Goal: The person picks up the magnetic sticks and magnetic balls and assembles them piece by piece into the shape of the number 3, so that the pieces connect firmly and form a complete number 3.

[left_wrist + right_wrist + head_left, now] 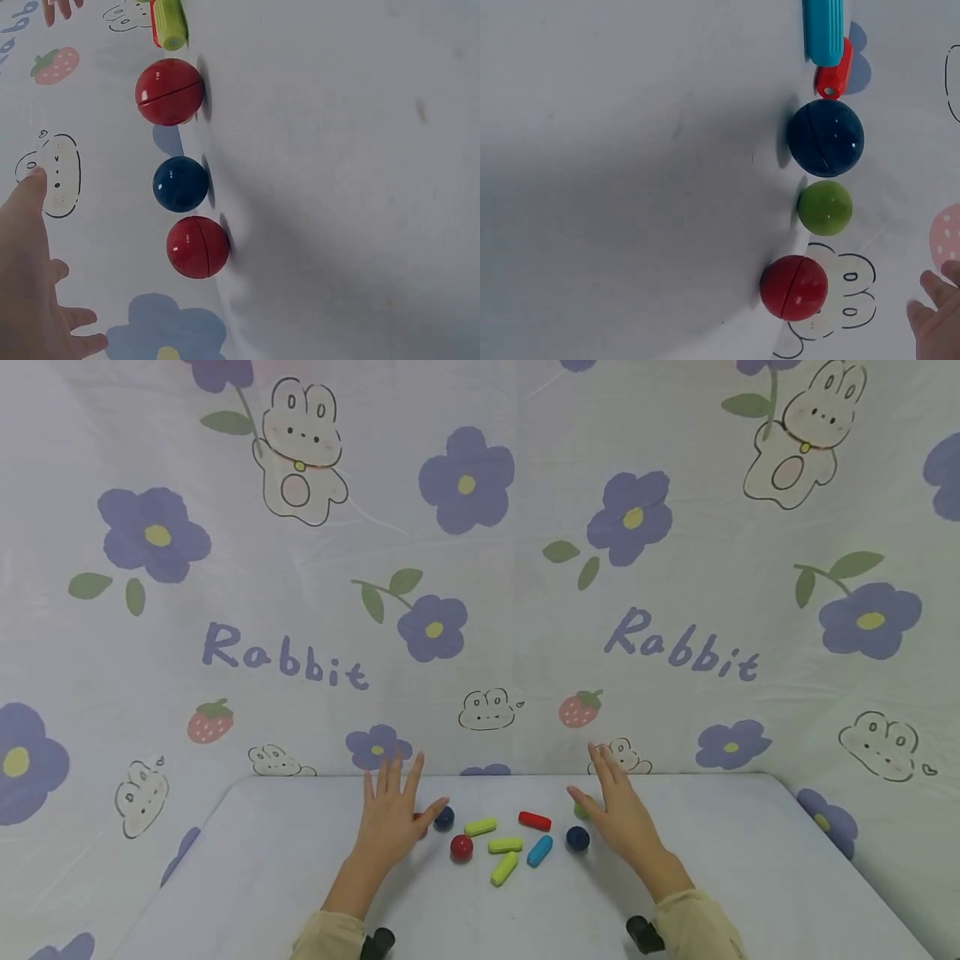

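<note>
My left hand [386, 827] is held over the table with its fingers spread and nothing in it. Beside its thumb lie a dark blue ball [444, 818] and a red ball [461, 848]; a second red ball [197, 247] is mostly covered by the hand in the head view. On the other side, my right hand [622, 818] also hovers with straight fingers, holding nothing. Near it are another dark blue ball [577, 838] and a green ball [581, 810], partly hidden by the thumb. The right wrist view also shows a red ball [795, 288] there.
Between the hands lie three yellow-green ridged sticks [506, 844], a red stick [535, 820] and a blue stick [539, 851]. They rest on a white table [247, 860]. A curtain [517, 610] printed with rabbits and flowers hangs behind its far edge.
</note>
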`<action>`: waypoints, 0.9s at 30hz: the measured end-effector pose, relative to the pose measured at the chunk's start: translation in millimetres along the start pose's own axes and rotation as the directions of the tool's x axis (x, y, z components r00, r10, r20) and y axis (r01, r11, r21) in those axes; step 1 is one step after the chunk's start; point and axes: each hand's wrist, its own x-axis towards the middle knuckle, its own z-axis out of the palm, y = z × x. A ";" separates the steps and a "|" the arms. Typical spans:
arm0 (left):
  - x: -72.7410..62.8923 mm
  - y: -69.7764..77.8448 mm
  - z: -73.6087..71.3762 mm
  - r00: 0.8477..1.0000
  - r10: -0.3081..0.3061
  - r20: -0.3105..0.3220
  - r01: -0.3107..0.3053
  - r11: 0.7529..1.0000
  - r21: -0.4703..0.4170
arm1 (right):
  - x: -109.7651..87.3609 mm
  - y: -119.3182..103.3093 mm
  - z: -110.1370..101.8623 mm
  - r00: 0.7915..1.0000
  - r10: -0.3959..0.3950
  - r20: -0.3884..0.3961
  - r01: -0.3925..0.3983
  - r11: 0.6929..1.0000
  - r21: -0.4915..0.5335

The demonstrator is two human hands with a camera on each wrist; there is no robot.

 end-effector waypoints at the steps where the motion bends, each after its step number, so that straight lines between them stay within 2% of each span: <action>1: -1.0 1.1 -0.2 1.000 -0.004 0.005 0.004 1.000 -0.018 | -1.7 -0.6 0.0 1.000 -0.001 -0.001 0.001 1.000 0.016; 7: -6.0 7.1 1.0 1.000 -0.009 -0.005 0.009 0.995 -0.101 | -9.1 -2.2 4.2 1.000 0.020 0.008 -0.021 0.992 0.123; 12: -9.7 11.1 4.1 0.999 -0.009 -0.035 0.002 0.983 -0.181 | -15.4 -3.8 8.1 0.998 0.048 0.033 -0.054 0.966 0.253; 15: -12.4 14.2 4.2 1.000 -0.013 -0.025 0.007 0.971 -0.240 | -19.9 -4.4 10.6 0.998 0.046 0.036 -0.055 0.952 0.302; 20: -16.6 19.5 3.4 0.999 -0.022 0.028 0.030 0.941 -0.337 | -26.8 -5.0 14.3 0.997 0.063 0.052 -0.077 0.934 0.349; 23: -19.3 22.5 2.4 0.999 -0.013 0.029 0.024 0.919 -0.393 | -29.6 -3.9 17.0 0.995 0.070 0.064 -0.089 0.920 0.382; 27: -23.0 26.3 2.4 1.000 0.003 0.031 0.010 0.908 -0.419 | -33.1 -1.8 20.6 0.995 0.067 0.080 -0.096 0.889 0.447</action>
